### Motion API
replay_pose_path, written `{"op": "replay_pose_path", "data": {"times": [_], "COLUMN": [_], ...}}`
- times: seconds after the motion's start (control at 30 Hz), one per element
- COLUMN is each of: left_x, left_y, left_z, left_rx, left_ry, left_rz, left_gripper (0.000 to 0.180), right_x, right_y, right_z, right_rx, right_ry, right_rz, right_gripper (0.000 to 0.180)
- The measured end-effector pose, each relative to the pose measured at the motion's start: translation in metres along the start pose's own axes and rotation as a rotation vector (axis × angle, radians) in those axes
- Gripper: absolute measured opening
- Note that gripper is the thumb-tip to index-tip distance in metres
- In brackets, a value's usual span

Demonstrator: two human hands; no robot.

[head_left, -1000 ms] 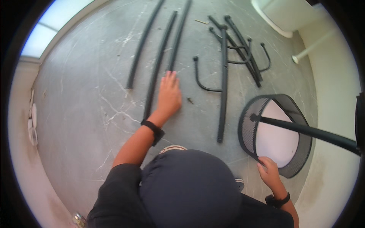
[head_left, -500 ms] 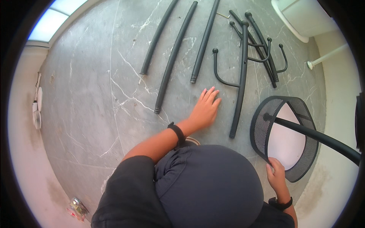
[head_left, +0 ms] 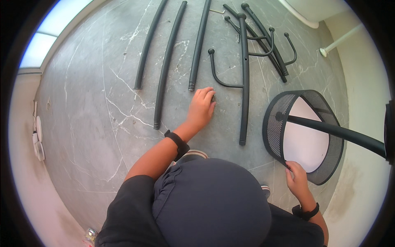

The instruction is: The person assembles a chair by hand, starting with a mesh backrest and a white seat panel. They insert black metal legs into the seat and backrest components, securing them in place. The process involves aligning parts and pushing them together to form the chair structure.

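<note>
My right hand [head_left: 297,180] is clamped on the oval mesh basket [head_left: 272,123]; my left hand [head_left: 200,109] curls at a small dark piece [head_left: 213,98], grip unclear.

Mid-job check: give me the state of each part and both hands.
Left hand: curled at a small dark item; grip unclear.
Right hand: closed on the basket rim.
Mesh basket: held at its rim.
Black pole: crossing the basket in view.
Three plain tubes: lying apart, unjoined.
Nearest hooked tube: lying flat, hooks attached.
Other hooked tubes: lying close together.
Bent rod: on the floor.
</note>
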State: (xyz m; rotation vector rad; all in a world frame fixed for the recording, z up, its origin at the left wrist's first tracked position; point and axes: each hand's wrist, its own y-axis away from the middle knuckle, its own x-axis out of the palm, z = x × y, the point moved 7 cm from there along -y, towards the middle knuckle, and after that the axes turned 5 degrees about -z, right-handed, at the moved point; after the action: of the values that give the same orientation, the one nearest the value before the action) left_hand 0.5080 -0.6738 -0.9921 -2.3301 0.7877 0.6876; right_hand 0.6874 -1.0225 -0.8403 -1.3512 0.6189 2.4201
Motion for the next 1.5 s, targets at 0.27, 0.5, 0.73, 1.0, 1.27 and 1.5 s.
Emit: {"op": "replay_pose_path", "data": {"times": [0.27, 0.5, 0.73, 1.0, 1.27, 1.5], "left_x": [0.006, 0.008, 0.005, -0.003, 0.016, 0.035], "left_y": [0.001, 0.003, 0.005, 0.001, -0.003, 0.019], "left_z": [0.011, 0.012, 0.01, -0.001, -0.087, -0.122], "left_rx": [-0.039, -0.082, -0.101, -0.078, 0.203, 0.297], "left_ry": [0.044, 0.057, 0.05, 0.158, 0.41, 0.469], "left_rz": [0.006, -0.005, 0.013, -0.035, 0.045, 0.217], "left_gripper": [0.023, 0.019, 0.018, 0.012, 0.021, 0.021], "right_x": [0.0, -0.003, -0.001, 0.0, 0.01, 0.013], "right_y": [0.005, 0.003, 0.006, 0.007, 0.035, 0.083], "right_z": [-0.007, -0.008, -0.009, -0.025, -0.131, -0.191], "right_rx": [0.028, 0.023, 0.036, 0.135, 0.133, 0.195], "right_ry": [-0.047, -0.038, -0.053, -0.125, 0.019, 0.194], "right_rz": [-0.015, 0.011, 0.015, 0.028, 0.158, 0.116], "right_gripper": [0.025, 0.026, 0.026, 0.056, 0.065, 0.03]}}
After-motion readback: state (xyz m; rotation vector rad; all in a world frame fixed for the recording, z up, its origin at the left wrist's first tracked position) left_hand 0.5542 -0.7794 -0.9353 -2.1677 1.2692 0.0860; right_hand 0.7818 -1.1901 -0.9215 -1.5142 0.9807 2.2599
